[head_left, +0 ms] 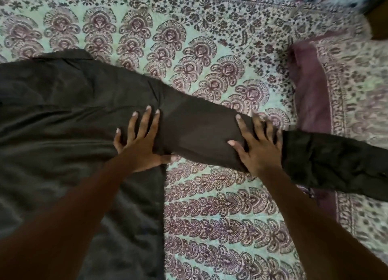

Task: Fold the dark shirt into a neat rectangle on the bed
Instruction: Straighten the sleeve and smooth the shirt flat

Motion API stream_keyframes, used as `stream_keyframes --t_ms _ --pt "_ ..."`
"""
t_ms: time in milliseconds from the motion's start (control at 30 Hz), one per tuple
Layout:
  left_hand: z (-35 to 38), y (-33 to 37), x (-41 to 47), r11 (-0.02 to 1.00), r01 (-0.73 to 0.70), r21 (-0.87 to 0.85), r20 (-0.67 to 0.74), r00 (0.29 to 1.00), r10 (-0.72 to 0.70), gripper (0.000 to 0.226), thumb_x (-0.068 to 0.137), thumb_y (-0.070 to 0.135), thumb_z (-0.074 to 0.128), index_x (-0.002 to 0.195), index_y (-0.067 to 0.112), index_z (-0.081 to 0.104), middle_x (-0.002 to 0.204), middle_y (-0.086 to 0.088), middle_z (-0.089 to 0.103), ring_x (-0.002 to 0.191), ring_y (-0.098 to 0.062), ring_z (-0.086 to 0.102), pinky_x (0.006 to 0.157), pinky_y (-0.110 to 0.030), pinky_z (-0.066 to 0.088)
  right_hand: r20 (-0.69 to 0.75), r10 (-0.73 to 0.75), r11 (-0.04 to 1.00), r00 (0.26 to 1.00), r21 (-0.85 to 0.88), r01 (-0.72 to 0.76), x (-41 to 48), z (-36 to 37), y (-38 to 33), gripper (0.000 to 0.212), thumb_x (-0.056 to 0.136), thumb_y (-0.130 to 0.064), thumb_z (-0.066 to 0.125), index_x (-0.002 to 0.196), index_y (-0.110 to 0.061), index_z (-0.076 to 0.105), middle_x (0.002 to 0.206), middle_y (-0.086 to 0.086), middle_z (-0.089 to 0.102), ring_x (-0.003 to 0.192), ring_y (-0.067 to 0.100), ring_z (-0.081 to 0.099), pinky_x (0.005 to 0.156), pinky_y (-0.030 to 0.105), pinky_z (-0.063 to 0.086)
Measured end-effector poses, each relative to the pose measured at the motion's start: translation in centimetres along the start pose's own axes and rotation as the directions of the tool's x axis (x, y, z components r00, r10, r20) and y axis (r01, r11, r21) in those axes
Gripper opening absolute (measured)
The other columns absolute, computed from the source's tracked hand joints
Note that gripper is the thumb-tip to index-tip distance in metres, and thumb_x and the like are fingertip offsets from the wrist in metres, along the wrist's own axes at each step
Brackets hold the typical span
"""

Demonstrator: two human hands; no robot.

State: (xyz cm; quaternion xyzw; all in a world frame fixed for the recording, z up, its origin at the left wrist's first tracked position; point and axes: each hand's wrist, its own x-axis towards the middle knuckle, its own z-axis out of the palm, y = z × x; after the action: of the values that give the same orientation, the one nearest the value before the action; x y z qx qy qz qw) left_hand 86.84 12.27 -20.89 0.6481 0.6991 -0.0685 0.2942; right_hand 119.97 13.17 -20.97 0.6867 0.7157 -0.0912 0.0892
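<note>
Currently smoothing the dark shirt (63, 116), spread flat across the left of the bed (220, 216), with its sleeve (199, 132) stretched rightward. Pressing with left grip (138, 145) flat, fingers spread, at the shoulder seam; right grip (260, 149) likewise open-palmed on mid-sleeve, clasping nothing. Next, probably calls for folding the sleeve back over the body. Beside the cuff end, a purple-edged pillow (310, 90), crowding the working room.
</note>
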Motion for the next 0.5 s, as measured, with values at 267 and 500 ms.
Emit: stream_keyframes --t_ms 267,500 --pt "0.1 0.3 -0.2 0.999 0.03 0.021 -0.002 1.0 -0.03 0.136 0.044 0.102 0.048 0.149 0.054 -0.024 0.156 0.029 -0.036 0.153 -0.016 -0.022 0.118 -0.062 0.001 -0.124 -0.286 0.949 0.95 0.103 0.299 1.0 0.0 -8.0 0.075 0.101 -0.068 0.029 0.164 -0.03 0.01 0.172 0.008 -0.004 0.158 0.033 -0.001 0.124 0.058 0.016" --pt "-0.1 0.2 -0.5 1.0 0.016 0.004 -0.019 1.0 -0.016 0.133 0.054 0.091 0.065 0.149 0.056 -0.021 0.157 0.03 -0.033 0.153 -0.015 -0.02 0.118 -0.061 0.002 -0.056 -0.031 0.999 0.998 0.025 0.033 -4.5 1.8 0.1 0.074 0.095 -0.079 0.022 0.16 -0.047 0.007 0.173 -0.002 0.0 0.159 0.028 0.006 0.123 0.057 0.017"
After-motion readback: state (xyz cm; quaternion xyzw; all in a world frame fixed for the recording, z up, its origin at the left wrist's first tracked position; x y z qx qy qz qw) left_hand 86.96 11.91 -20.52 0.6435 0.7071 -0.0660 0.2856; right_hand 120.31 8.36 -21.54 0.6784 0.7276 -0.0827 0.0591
